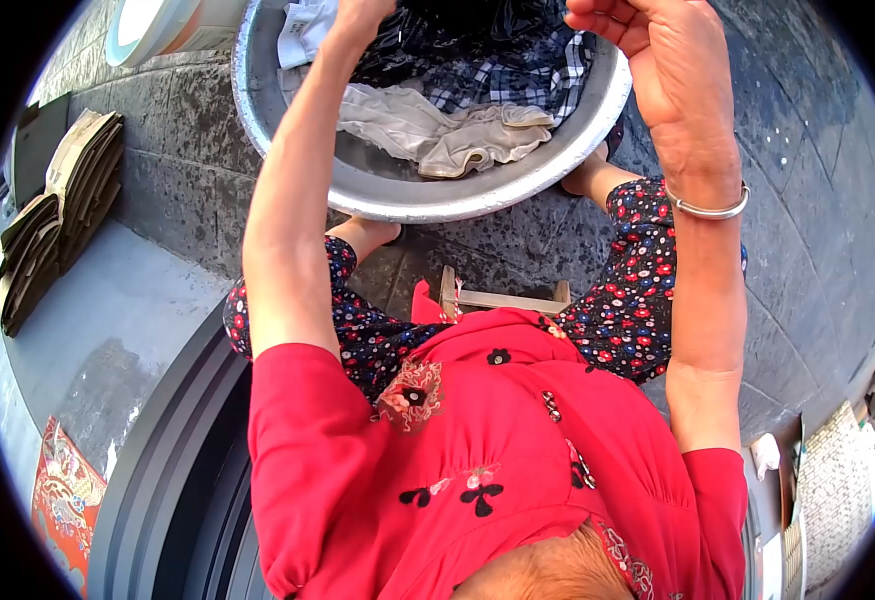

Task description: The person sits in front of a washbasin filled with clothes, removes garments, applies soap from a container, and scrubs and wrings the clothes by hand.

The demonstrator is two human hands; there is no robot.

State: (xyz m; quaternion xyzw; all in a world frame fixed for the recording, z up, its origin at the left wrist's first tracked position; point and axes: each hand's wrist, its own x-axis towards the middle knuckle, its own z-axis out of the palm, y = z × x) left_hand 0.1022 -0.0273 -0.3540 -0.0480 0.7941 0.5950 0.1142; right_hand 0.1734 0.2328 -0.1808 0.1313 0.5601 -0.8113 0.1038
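A wide metal basin [408, 205] stands between the feet at the top of the view. In it lie a pale beige cloth [438, 130], a dark checked cloth [548, 80] and, at its left side, a white cloth [303, 35]. My left hand [363, 15] is above the basin's upper left part, cut off by the frame's top edge, so its fingers are hidden. Over the right rim is my right hand [663, 60], with a bracelet on the wrist. Its fingers curl inward at the top edge, and whether they hold anything is unclear.
At the upper left stands a white bucket [193, 25]. Stacked folded cardboard [83, 180] leans at the left. Below the basin is a low wooden stool [508, 300]. A woven panel [833, 490] is at the lower right, and a red patterned item [66, 500] at the lower left.
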